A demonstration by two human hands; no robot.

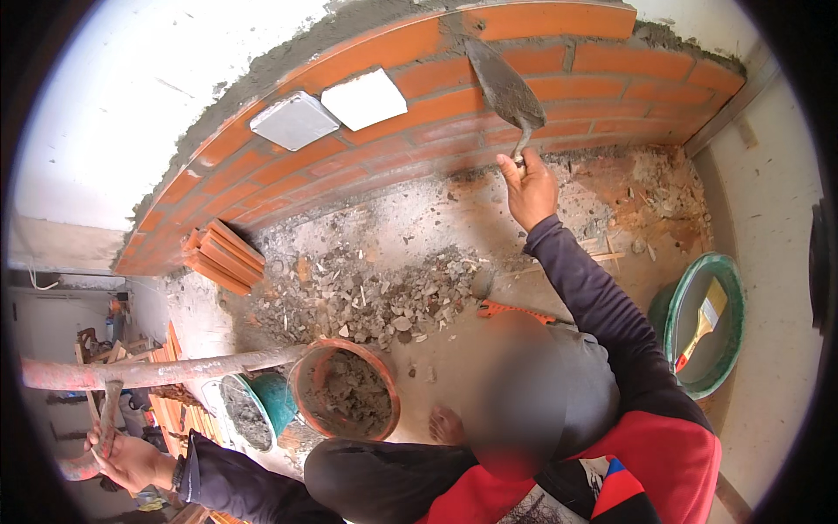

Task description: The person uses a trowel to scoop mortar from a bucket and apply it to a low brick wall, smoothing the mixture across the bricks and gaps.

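Left hand [118,454] at lower left, fingers wrapped round a thin rusty rod [111,406] below a rusty pipe [157,368]. Green bucket [262,406] and orange bucket [349,393] of mortar sit side by side on the floor [436,227], rubble pile [375,293] just behind them. Loose brick stack [223,255] leans at the base of the brick wall [559,61]; two square plates [336,109] set in it. Right hand [530,188] closed on the trowel [506,87] handle, mortar-coated blade flat against upper courses. Green basin [703,323] with brush [703,323] far right.
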